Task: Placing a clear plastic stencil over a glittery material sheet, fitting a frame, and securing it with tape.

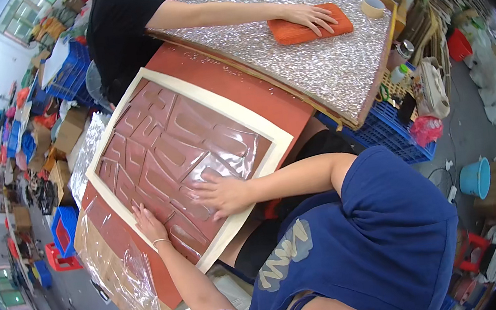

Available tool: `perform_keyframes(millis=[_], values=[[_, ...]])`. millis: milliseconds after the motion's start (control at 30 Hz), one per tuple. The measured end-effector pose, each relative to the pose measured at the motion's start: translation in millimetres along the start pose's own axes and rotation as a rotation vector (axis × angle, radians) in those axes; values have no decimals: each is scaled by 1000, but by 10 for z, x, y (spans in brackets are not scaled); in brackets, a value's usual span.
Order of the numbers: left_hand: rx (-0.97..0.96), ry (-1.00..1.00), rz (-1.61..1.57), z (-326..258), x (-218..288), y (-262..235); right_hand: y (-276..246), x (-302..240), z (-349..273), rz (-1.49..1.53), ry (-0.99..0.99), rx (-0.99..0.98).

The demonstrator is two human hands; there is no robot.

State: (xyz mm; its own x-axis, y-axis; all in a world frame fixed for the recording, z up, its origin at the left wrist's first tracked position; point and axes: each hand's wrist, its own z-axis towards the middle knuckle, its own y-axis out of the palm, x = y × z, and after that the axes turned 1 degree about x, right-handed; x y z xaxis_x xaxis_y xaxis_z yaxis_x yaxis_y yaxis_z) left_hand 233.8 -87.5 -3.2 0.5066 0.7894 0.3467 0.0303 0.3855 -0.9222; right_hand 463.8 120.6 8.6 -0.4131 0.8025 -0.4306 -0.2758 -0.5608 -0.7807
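Over the sheet point(164, 150), left hand point(149, 226) at the border point(280, 142) and right hand point(223, 195) inside lie spread, seemingly smoothing; next needs even pressure.

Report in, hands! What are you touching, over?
Left hand at the left edge of the cream-bordered panel; right hand spread on it. Panel on red-brown tabletop. Co-worker's hand on orange cloth, off the panel.

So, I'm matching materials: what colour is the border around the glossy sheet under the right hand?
The border is pale cream; the head view shows it.
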Motion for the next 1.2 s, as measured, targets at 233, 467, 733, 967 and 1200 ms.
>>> perform_keyframes(millis=[233, 467, 733, 967, 1200], values=[[48, -29, -271, -17, -145, -6, -511, 190, -828, -226, 228, 11], [343, -284, -666, -97, -176, -10, -2534, 1493, -2040, -873, 756, 533], [314, -289, -404, -106, -49, -59, -3135, 1658, -2614, -522, 2061, 168], [351, -243, -390, -101, -145, -37, -2236, 1579, -2259, -456, 1154, 212], [357, -289, -460, -132, -120, -45, -2900, 1786, -2534, -959, 1050, -242]])
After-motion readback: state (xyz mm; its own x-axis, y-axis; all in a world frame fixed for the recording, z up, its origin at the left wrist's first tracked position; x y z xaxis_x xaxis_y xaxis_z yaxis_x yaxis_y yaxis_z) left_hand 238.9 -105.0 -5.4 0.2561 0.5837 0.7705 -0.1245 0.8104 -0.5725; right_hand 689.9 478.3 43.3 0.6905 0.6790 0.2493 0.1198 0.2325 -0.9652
